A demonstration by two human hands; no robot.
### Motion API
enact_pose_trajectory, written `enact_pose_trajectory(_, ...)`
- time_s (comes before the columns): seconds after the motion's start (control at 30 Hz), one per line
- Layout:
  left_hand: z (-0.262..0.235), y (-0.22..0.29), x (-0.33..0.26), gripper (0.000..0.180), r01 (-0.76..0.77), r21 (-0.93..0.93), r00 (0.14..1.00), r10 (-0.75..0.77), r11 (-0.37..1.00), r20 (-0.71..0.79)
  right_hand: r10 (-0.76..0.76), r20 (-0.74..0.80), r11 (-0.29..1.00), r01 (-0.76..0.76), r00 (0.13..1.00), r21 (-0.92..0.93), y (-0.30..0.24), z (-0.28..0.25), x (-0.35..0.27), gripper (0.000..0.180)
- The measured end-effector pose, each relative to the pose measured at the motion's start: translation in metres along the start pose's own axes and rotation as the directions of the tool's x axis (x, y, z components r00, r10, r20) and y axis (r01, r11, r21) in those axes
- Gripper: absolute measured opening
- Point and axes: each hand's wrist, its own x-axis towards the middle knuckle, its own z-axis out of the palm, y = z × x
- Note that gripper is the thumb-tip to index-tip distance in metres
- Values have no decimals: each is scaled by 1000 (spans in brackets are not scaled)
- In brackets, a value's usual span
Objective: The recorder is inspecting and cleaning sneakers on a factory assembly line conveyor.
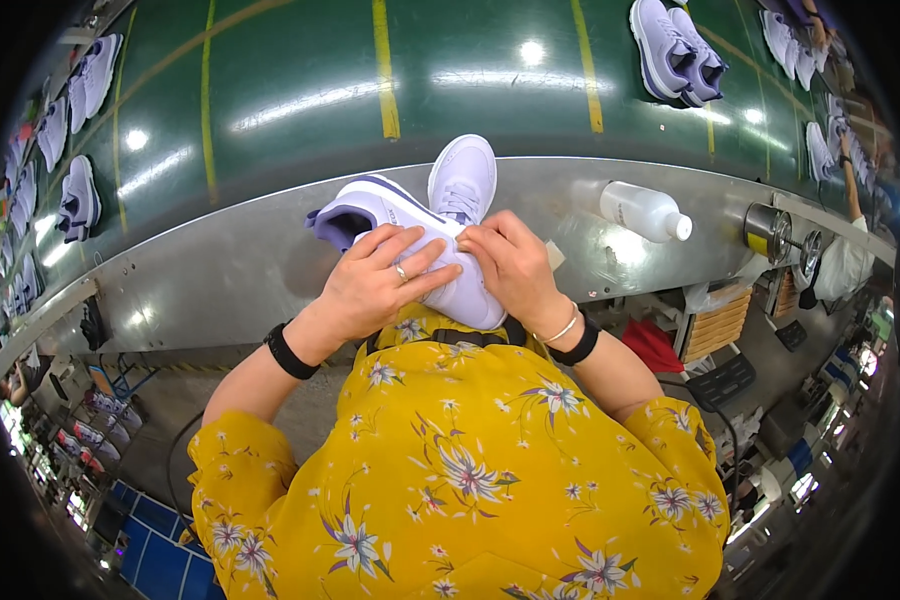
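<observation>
A lavender sneaker (pixel 375 205) with a dark purple collar lies tilted at the bench's near edge, its toe toward me. My left hand (pixel 375 280) holds it, fingers spread across the upper and the thumb out of sight. Closed in a pinch at the sneaker's far side, near its lacing area, is my right hand (pixel 515 265). Whatever those fingertips grip is too small and covered to make out. Just beyond, touching or nearly touching the first, a second lavender sneaker (pixel 464 165) with its laces in points away from me.
A white plastic bottle (pixel 640 210) lies on the metal bench (pixel 220 270) to the right, near a metal canister (pixel 767 232). Past the bench runs a green conveyor belt (pixel 300 60) carrying sneaker pairs (pixel 675 55). Another person's arm (pixel 852 185) shows at far right.
</observation>
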Motion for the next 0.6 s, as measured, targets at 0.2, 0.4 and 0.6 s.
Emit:
enact_pose_trajectory(0.2, 2, -1, 4, 52, -14, -15, 1000, 14, 1000, 5, 53, 114, 998, -47, 992, -48, -4, -39, -40, 14)
enact_pose_trajectory(0.4, -2, 1, 10, 53, 10, -38, 1000, -9, 999, 23, 44, -10, 998, -43, 999, 47, 9, -9, -9, 15)
enact_pose_trajectory(0.6, 2, 1, 11, 54, 13, -49, 1000, -12, 999, 24, 87, 59, 996, -85, 994, -25, -4, -45, -65, 16)
